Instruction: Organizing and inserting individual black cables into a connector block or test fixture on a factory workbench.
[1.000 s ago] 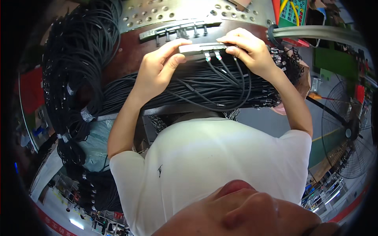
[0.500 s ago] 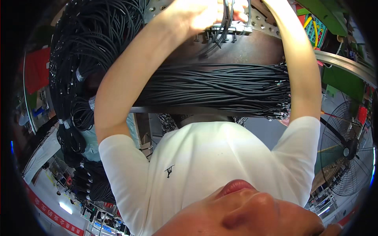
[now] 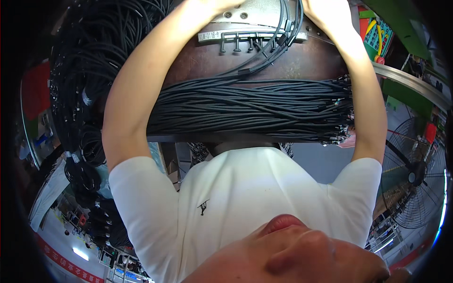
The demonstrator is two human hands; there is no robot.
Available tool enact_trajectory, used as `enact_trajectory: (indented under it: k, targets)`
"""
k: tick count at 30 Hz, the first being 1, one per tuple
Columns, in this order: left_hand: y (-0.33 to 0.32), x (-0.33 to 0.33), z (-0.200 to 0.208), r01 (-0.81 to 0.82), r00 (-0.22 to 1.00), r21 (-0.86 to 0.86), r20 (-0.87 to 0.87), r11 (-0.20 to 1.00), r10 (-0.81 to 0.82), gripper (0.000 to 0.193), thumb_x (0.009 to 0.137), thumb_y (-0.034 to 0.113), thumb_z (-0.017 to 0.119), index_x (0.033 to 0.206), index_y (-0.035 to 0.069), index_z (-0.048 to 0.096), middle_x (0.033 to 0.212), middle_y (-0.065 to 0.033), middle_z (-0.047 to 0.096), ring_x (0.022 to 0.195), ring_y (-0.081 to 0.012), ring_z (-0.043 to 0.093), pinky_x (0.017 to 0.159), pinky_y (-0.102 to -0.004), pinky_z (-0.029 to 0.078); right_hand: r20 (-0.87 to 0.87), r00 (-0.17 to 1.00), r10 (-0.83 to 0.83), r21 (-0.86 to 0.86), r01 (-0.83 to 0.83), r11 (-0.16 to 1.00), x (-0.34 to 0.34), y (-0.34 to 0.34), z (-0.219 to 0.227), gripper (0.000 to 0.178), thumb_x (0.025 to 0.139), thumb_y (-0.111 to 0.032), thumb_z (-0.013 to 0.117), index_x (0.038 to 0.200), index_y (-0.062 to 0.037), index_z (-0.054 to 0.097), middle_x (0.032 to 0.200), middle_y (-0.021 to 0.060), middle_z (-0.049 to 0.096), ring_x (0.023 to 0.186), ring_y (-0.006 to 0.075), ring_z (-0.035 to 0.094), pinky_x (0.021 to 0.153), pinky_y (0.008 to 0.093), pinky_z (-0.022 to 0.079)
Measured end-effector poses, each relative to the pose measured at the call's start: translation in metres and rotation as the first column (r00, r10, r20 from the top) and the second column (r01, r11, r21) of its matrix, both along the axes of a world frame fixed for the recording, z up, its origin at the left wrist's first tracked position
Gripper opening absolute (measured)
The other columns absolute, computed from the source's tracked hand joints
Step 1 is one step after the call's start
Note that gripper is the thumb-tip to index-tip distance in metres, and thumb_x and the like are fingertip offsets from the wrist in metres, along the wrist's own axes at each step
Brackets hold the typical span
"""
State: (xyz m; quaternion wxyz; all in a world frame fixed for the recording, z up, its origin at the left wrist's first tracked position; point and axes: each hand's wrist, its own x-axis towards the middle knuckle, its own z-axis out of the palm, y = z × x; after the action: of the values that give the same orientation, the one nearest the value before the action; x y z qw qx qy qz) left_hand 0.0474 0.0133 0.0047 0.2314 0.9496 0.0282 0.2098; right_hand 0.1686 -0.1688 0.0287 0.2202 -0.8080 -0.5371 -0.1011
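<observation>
My left hand (image 3: 225,4) is at the top edge, with its fingers mostly cut off by the frame. Further right, my right hand (image 3: 324,10) also runs out of the top edge, close beside a few black cables (image 3: 291,29); its fingers do not show, so any grip is hidden. Those cables come down from the top edge, cross the right part of a metal bar fixture (image 3: 236,36) with several black pegs, and curve left toward the workbench's near side. Between my forearms a thick bundle of black cables (image 3: 250,106) lies across the brown work surface (image 3: 188,63).
Many coiled black cables (image 3: 101,59) hang at the left. Beyond the bar is a metal plate (image 3: 259,12) with holes. At the right stand a curved metal rail (image 3: 415,80), a teal panel with yellow handles (image 3: 377,35) and a black floor fan (image 3: 410,177).
My left hand has moved up and left, away from the bar, which is now uncovered. The few cables now stretch from the top edge over its right part. My right hand has come further into view.
</observation>
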Motion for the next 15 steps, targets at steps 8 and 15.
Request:
enact_trajectory:
  k: [8,15]
  targets:
    - [-0.004,0.004,-0.008,0.006,1.0,0.109,0.0,0.994,-0.006,0.023,0.091,0.015,0.055,0.103,0.0,0.067,0.087,-0.0109,0.069,0.073,-0.0203,0.066,0.067,-0.0304,0.054,0.181,0.982,0.047,0.012,-0.05,0.999,0.02,-0.004,-0.025,0.026,0.091,-0.019,0.051,0.105,-0.002,0.064,0.097,0.02,0.065,0.084,0.0341,0.063,0.076,0.0427,0.051]
    - [-0.002,0.004,-0.007,-0.007,1.0,0.15,0.014,0.989,0.005,0.024,0.092,0.016,0.055,0.105,0.0,0.066,0.089,-0.0112,0.068,0.075,-0.0205,0.066,0.068,-0.0306,0.054,0.185,0.981,-0.051,-0.033,0.058,0.998,0.02,-0.002,-0.029,0.029,0.09,-0.024,0.052,0.105,-0.0019,0.064,0.097,0.02,0.065,0.084,0.0343,0.063,0.076,0.0438,0.05]
